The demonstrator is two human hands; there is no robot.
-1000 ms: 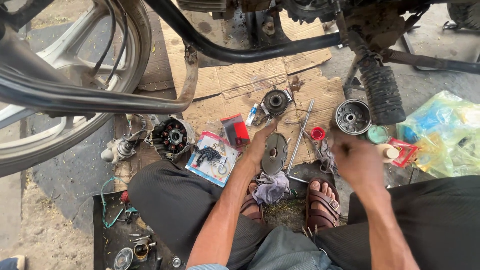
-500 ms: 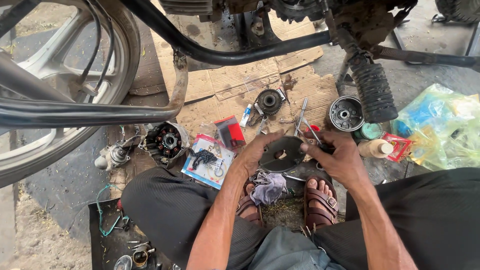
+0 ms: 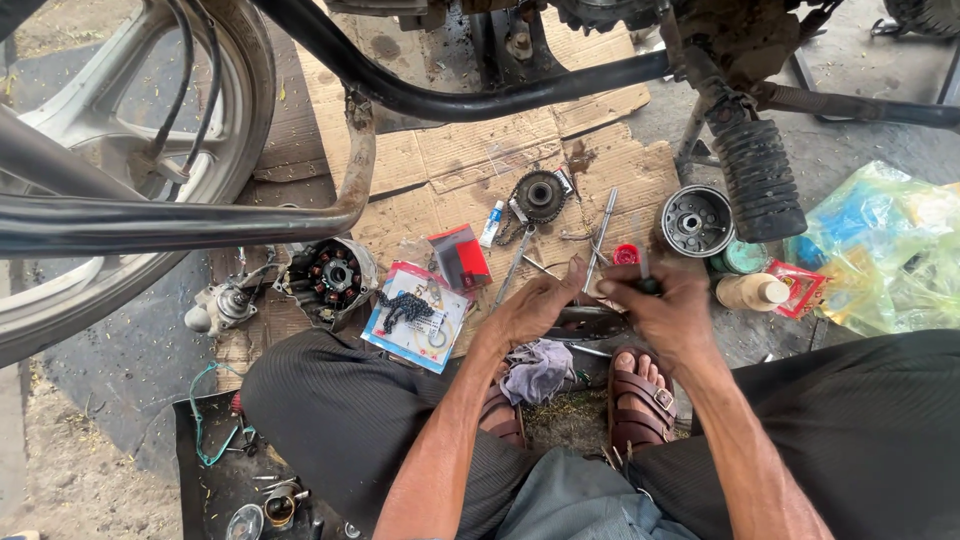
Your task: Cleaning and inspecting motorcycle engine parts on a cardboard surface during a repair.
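My left hand (image 3: 535, 305) and my right hand (image 3: 660, 310) meet over a dark round metal disc (image 3: 590, 325) held above my sandalled feet. The left hand grips the disc's left edge. My right hand is closed on a thin black-handled tool (image 3: 641, 270) that points up from the fist, and also touches the disc. A grey rag (image 3: 538, 370) lies on my left foot under the hands.
On the cardboard (image 3: 450, 160) lie a sprocket gear (image 3: 540, 195), a round rotor housing (image 3: 693, 220), a stator coil (image 3: 330, 275), a red box (image 3: 458, 255), a chain packet (image 3: 415, 315), a small tube and metal rods. A motorcycle wheel (image 3: 150, 130), frame and footpeg (image 3: 760, 180) stand ahead. Plastic bags (image 3: 890, 250) lie right.
My right hand came in from the right with a tool and joined the left hand on the disc. The disc has been tilted flatter and brought closer to my feet.
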